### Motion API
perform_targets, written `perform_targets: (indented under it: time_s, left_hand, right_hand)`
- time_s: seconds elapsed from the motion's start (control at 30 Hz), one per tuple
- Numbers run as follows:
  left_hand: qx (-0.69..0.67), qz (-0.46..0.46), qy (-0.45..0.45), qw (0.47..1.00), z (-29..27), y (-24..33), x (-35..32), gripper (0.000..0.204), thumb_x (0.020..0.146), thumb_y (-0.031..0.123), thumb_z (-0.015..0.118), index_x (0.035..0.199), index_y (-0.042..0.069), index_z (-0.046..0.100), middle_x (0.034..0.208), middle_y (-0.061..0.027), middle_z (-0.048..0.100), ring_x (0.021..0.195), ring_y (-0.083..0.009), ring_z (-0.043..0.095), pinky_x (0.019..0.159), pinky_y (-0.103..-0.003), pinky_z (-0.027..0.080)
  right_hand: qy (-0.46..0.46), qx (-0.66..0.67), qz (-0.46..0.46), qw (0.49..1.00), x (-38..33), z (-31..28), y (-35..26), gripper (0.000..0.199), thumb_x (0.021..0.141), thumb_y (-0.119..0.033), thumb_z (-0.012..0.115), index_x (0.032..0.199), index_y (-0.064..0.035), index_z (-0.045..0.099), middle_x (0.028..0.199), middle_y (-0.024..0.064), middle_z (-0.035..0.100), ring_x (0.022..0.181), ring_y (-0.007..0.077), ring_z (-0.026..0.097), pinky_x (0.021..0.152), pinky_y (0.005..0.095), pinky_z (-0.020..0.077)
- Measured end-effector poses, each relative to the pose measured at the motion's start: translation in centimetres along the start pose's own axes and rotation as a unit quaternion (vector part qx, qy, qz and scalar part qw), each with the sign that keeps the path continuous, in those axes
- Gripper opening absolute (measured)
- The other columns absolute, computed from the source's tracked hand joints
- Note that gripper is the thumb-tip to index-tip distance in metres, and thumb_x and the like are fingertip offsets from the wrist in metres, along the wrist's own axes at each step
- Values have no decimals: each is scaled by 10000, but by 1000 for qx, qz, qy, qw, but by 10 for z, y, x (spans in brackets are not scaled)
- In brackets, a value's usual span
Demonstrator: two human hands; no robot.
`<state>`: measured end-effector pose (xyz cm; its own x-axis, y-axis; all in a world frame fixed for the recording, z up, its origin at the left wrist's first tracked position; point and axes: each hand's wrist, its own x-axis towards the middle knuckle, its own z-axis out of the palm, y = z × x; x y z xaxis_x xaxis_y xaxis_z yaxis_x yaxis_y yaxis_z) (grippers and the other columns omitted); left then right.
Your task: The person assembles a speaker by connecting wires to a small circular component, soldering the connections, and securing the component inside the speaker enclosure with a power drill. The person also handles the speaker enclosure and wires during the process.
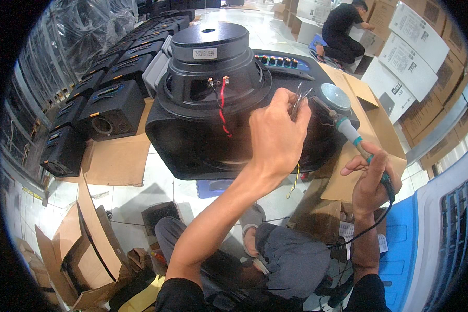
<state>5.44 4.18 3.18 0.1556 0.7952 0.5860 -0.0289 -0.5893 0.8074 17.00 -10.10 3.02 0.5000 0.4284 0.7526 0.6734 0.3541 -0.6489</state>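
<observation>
A large black speaker driver (209, 67) sits magnet side up on a black speaker cabinet (187, 140). Red wire (222, 104) and a black wire run from its terminals. My left hand (278, 132) is closed, pinching thin silvery wire (298, 104) that looks like solder. In my right hand (374, 179) is a soldering iron (348, 130) with a grey and teal handle, its tip close to the silvery wire. Just beyond the tip lies a round silver-backed tweeter (335, 97). Yellow twisted wire (295, 182) hangs below my left hand.
Rows of black speakers (114, 104) stand at the left on cardboard. A control panel (283, 63) lies behind the driver. White boxes (400, 67) are stacked at the right, where a person in black (343, 31) crouches. Nearer are a blue bin (400, 239) and opened cardboard (80, 249).
</observation>
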Motion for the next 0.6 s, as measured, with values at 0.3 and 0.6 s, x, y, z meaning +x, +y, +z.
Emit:
perform_targets:
  time_s: [0.3, 0.6]
  left_hand:
    - [-9, 2, 8, 1000, 0, -1, -2, 173, 932, 142, 701, 943, -27, 666, 812, -225, 723, 732, -368, 734, 645, -421, 541]
    - [-15, 1, 10, 1000, 1, -1, -2, 169, 930, 137, 698, 936, -28, 661, 801, -219, 721, 727, -369, 731, 653, -418, 544]
  right_hand:
    - [-1, 6, 9, 1000, 0, -1, 1, 495, 1096, -362, 503, 1029, 80, 714, 664, 142, 670, 525, 184, 658, 491, 273, 518]
    - [1, 22, 3, 1000, 1, -1, 3, 496, 1094, -356, 509, 1023, 92, 709, 653, 142, 660, 518, 182, 652, 484, 272, 516]
